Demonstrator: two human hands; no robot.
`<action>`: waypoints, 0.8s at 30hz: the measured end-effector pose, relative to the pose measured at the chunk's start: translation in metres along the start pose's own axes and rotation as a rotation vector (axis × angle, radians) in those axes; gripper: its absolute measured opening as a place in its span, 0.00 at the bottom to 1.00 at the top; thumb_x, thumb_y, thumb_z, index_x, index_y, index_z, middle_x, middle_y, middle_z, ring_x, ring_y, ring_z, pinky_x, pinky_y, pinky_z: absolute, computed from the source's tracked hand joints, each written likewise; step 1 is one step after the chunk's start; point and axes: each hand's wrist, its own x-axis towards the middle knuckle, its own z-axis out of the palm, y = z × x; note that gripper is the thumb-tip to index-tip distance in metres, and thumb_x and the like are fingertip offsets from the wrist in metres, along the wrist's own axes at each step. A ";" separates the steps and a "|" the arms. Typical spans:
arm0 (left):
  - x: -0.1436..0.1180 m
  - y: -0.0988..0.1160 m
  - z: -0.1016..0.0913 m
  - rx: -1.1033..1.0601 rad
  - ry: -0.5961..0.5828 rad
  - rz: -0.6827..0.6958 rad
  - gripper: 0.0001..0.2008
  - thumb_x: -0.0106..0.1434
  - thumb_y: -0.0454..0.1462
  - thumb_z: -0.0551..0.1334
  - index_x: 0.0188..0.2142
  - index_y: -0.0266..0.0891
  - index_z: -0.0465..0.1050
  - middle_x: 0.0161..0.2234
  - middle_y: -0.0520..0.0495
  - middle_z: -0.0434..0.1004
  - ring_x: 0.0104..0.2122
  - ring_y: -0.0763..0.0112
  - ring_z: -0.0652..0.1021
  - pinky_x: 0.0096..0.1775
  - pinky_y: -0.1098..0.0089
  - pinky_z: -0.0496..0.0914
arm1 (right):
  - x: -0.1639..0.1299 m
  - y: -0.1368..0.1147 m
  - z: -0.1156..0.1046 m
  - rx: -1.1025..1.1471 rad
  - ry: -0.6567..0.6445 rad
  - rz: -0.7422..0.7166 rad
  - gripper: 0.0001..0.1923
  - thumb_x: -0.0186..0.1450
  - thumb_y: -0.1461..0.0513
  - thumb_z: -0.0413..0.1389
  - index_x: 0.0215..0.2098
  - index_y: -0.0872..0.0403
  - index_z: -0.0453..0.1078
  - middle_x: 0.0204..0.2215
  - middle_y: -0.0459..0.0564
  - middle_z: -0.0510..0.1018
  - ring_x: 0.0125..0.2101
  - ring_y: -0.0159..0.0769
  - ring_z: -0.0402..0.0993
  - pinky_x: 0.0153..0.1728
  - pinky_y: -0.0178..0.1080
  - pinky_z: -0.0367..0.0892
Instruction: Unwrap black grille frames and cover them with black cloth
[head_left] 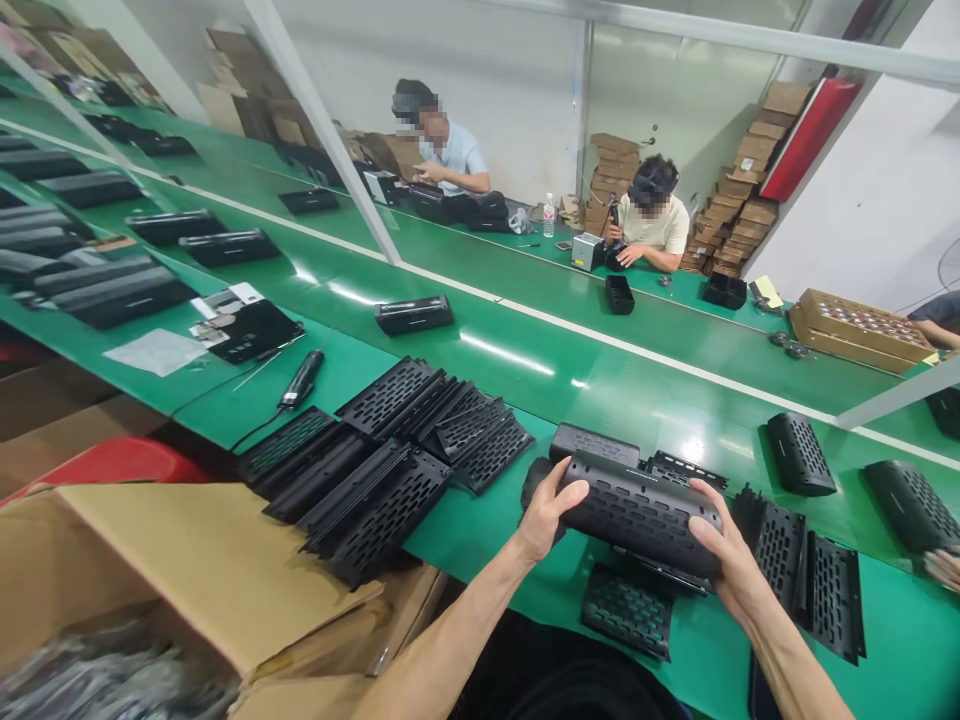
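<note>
Both hands are gripping one black perforated speaker shell (pixel 637 510) just above the near edge of the green table (pixel 525 400): the left hand (pixel 544 515) is clasping its left end with the thumb on top, the right hand (pixel 724 555) is wrapping its right end with fingers curled over the grille. No brand or lettering is reading clearly on the shell; any print is too small to tell. A pile of flat perforated grille panels (pixel 390 450) is lying to the left along the near edge, overlapping too closely for an exact count, roughly eight. More loose panels (pixel 802 565) are sitting to the right of the hands, about three, and one more panel (pixel 628 610) is lying at the edge beneath the shell. Two finished-looking grille shells (pixel 801 455) are resting further right. An open cardboard box (pixel 187 570) is standing at the near-left corner. Two people (pixel 652 215) are sitting at the far edge, working.
</note>
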 end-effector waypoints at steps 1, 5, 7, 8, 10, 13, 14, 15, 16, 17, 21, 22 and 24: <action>0.000 -0.004 0.001 -0.021 0.024 -0.014 0.40 0.56 0.51 0.72 0.62 0.32 0.70 0.59 0.35 0.76 0.64 0.45 0.69 0.66 0.52 0.61 | 0.000 0.003 0.000 0.012 0.015 -0.014 0.43 0.54 0.44 0.70 0.63 0.41 0.62 0.67 0.49 0.64 0.63 0.52 0.66 0.61 0.51 0.65; 0.000 -0.011 0.000 -0.032 0.044 -0.090 0.40 0.56 0.50 0.73 0.63 0.34 0.69 0.57 0.34 0.77 0.64 0.44 0.69 0.66 0.49 0.60 | 0.001 0.003 -0.005 0.018 0.019 0.022 0.43 0.53 0.44 0.70 0.62 0.43 0.62 0.61 0.53 0.72 0.58 0.55 0.72 0.55 0.53 0.70; 0.000 -0.012 -0.003 -0.033 0.010 -0.131 0.40 0.56 0.50 0.73 0.64 0.36 0.69 0.58 0.35 0.77 0.65 0.45 0.69 0.66 0.49 0.60 | 0.000 -0.001 -0.011 -0.010 0.011 0.055 0.43 0.54 0.43 0.70 0.63 0.44 0.62 0.57 0.54 0.75 0.56 0.56 0.74 0.54 0.54 0.71; 0.000 -0.012 -0.004 -0.037 0.000 -0.137 0.40 0.56 0.50 0.73 0.64 0.36 0.69 0.58 0.36 0.76 0.65 0.46 0.69 0.67 0.50 0.60 | 0.000 -0.002 -0.013 -0.017 0.010 0.076 0.43 0.55 0.42 0.69 0.63 0.44 0.62 0.56 0.55 0.76 0.54 0.55 0.75 0.54 0.54 0.71; 0.001 -0.013 -0.004 -0.039 -0.008 -0.119 0.40 0.55 0.49 0.73 0.64 0.36 0.69 0.58 0.36 0.76 0.65 0.46 0.69 0.67 0.51 0.60 | -0.002 -0.004 -0.016 -0.013 0.018 0.119 0.43 0.56 0.41 0.68 0.64 0.44 0.62 0.55 0.56 0.77 0.53 0.54 0.77 0.54 0.54 0.70; 0.002 -0.013 -0.001 -0.019 -0.002 -0.068 0.39 0.56 0.50 0.73 0.63 0.34 0.71 0.57 0.35 0.77 0.63 0.46 0.71 0.66 0.51 0.62 | -0.008 -0.007 -0.014 0.018 0.020 0.113 0.46 0.56 0.40 0.68 0.66 0.44 0.61 0.56 0.56 0.76 0.54 0.53 0.75 0.57 0.54 0.68; 0.003 -0.012 0.000 -0.014 -0.001 -0.072 0.38 0.57 0.51 0.72 0.62 0.34 0.71 0.57 0.35 0.77 0.62 0.46 0.72 0.65 0.51 0.63 | -0.010 -0.008 -0.013 0.020 0.009 0.094 0.47 0.56 0.41 0.68 0.67 0.44 0.60 0.58 0.56 0.75 0.56 0.52 0.74 0.59 0.54 0.67; 0.003 -0.010 0.001 -0.012 -0.002 -0.093 0.38 0.58 0.51 0.71 0.62 0.34 0.72 0.57 0.35 0.77 0.62 0.45 0.72 0.65 0.51 0.63 | -0.012 -0.010 -0.012 0.016 -0.005 0.077 0.48 0.55 0.41 0.69 0.68 0.44 0.59 0.59 0.56 0.74 0.57 0.51 0.74 0.60 0.53 0.66; 0.002 -0.009 0.001 -0.017 -0.007 -0.123 0.37 0.59 0.52 0.70 0.62 0.34 0.71 0.58 0.34 0.77 0.62 0.45 0.72 0.65 0.50 0.64 | -0.013 -0.011 -0.011 0.005 -0.019 0.065 0.49 0.55 0.42 0.70 0.68 0.44 0.58 0.59 0.56 0.73 0.57 0.51 0.73 0.61 0.52 0.65; 0.002 -0.007 0.001 -0.029 -0.021 -0.154 0.38 0.59 0.52 0.70 0.64 0.36 0.69 0.59 0.35 0.75 0.62 0.45 0.72 0.64 0.49 0.64 | -0.013 -0.012 -0.012 -0.013 -0.036 0.062 0.49 0.55 0.43 0.71 0.68 0.44 0.58 0.59 0.56 0.73 0.57 0.50 0.73 0.62 0.52 0.65; -0.002 -0.004 -0.006 -0.011 -0.121 -0.113 0.48 0.54 0.50 0.74 0.70 0.42 0.60 0.68 0.39 0.65 0.67 0.46 0.65 0.68 0.52 0.60 | -0.010 -0.013 -0.017 -0.076 -0.077 0.068 0.46 0.55 0.43 0.70 0.65 0.45 0.59 0.58 0.57 0.74 0.55 0.51 0.75 0.59 0.52 0.67; -0.002 -0.005 -0.009 0.017 -0.131 -0.073 0.48 0.53 0.50 0.75 0.70 0.41 0.61 0.68 0.39 0.64 0.68 0.46 0.64 0.68 0.52 0.59 | -0.010 -0.013 -0.017 -0.084 -0.082 0.062 0.45 0.55 0.42 0.70 0.64 0.45 0.60 0.57 0.56 0.75 0.54 0.51 0.75 0.58 0.53 0.67; -0.001 -0.008 -0.014 0.084 -0.123 -0.014 0.47 0.54 0.51 0.74 0.68 0.37 0.63 0.67 0.37 0.66 0.68 0.43 0.63 0.69 0.50 0.57 | -0.010 -0.013 -0.015 -0.095 -0.085 0.038 0.44 0.54 0.42 0.70 0.61 0.46 0.61 0.53 0.55 0.77 0.53 0.51 0.75 0.58 0.53 0.66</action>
